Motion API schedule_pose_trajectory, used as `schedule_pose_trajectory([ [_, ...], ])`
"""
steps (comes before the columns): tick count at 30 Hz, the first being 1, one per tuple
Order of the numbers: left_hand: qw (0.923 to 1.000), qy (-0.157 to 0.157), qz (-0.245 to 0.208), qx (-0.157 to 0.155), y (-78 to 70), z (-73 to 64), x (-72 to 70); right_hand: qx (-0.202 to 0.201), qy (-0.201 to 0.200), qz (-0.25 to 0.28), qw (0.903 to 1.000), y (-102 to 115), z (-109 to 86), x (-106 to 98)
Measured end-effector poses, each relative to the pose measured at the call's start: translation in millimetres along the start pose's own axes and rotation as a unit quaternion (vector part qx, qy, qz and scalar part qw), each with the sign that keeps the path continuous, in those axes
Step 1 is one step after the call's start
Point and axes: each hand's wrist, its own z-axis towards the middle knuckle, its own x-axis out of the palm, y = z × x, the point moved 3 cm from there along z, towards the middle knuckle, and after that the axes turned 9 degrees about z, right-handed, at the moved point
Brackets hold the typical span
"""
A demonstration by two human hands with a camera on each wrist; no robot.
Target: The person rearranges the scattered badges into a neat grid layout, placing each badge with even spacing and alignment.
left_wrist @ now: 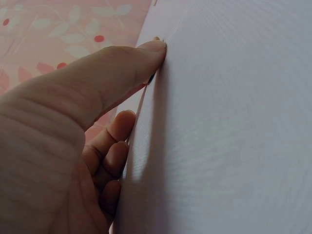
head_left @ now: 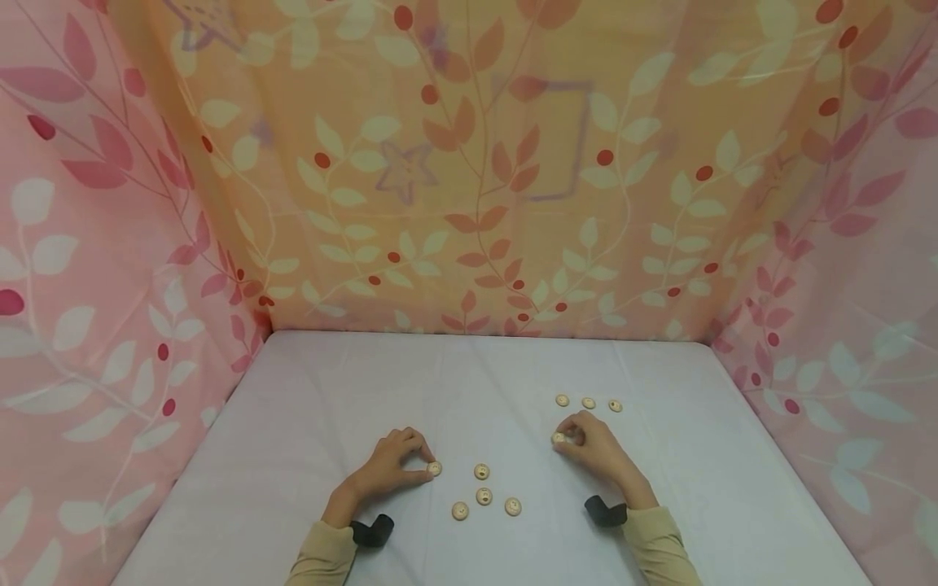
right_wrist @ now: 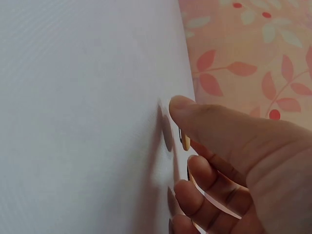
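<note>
Small round wooden discs with dark marks on their faces lie on a white-covered table. In the head view my left hand pinches one wooden disc between thumb and index finger, low at the tabletop. My right hand pinches another wooden disc; in the right wrist view that disc stands a little off the cloth, above its shadow. The left wrist view shows my left thumb covering most of its disc. Between the hands lie several loose discs, including a lower-left disc and a right-hand disc.
Beyond my right hand, three discs form a row, with a middle disc. The white table is bounded by a floral orange back curtain and pink side curtains. Black wrist mounts sit on both wrists.
</note>
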Motion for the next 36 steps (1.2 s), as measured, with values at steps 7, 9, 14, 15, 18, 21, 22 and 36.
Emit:
schedule_pose_trajectory([
  [7,1.0000,0.000,0.000,-0.003,-1.1,-1.1,-0.1,0.016,-0.033,0.012,0.9992,2.2,0.2,-8.2],
  [9,1.0000,-0.001,-0.001,-0.002,-0.8,-1.3,0.3,0.021,-0.039,0.014,0.9989,1.2,0.7,-9.9],
  [14,1.0000,-0.008,0.004,0.001,0.6,-1.3,1.4,0.035,-0.045,0.013,0.9983,-3.8,4.4,-10.7],
  [15,0.9999,-0.009,0.005,0.001,0.9,-1.2,1.5,0.036,-0.046,0.013,0.9982,-4.9,5.3,-10.8],
  [18,1.0000,-0.007,0.006,0.001,1.9,-0.6,1.9,0.040,-0.052,0.019,0.9977,-8.2,7.5,-10.9],
  [21,1.0000,0.001,0.001,-0.005,2.2,-0.3,1.3,0.037,-0.057,0.024,0.9974,-10.3,9.0,-10.8],
  [22,1.0000,0.004,0.000,-0.007,2.1,-0.3,0.9,0.037,-0.059,0.026,0.9972,-11.1,9.5,-10.6],
  [36,0.9999,0.006,-0.009,-0.010,0.5,-0.3,-0.1,0.042,-0.071,0.034,0.9960,-17.9,13.8,-7.6],
])
